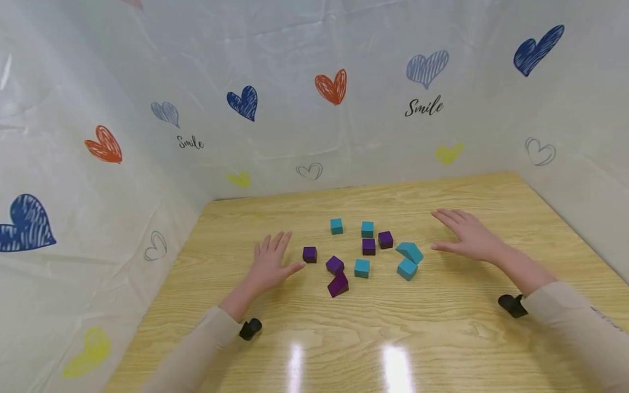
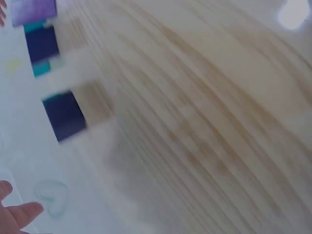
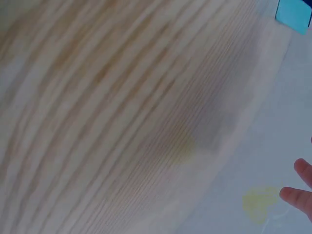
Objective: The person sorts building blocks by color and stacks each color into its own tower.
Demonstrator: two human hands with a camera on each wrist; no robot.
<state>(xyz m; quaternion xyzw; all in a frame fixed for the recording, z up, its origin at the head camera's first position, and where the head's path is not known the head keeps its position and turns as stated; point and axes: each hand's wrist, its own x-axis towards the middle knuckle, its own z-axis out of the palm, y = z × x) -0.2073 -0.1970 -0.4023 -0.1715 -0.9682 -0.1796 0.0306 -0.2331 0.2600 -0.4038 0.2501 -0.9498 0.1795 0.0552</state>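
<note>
My left hand [image 1: 268, 266] is over the table to the left of the blocks, fingers spread and nothing in it. Nearest to it is a purple cube [image 1: 309, 255], close to the thumb tip. Right of that, another purple cube [image 1: 335, 265] sits against a purple wedge-shaped block [image 1: 338, 285]. On the other side, my right hand [image 1: 469, 236] hovers with straight fingers and holds nothing. The closest pieces to it are a blue wedge-shaped block [image 1: 410, 251] and a blue cube [image 1: 407, 269] touching it. Fingertips [image 3: 295, 195] show in the right wrist view.
Between the hands lie a blue cube [image 1: 362, 268], two purple cubes [image 1: 368, 246] [image 1: 385, 239] and, farther back, two more blue cubes [image 1: 336, 226] [image 1: 367, 229]. The wooden table [image 1: 275, 360] meets a white sheet [image 1: 275, 153] with printed hearts behind and at the sides.
</note>
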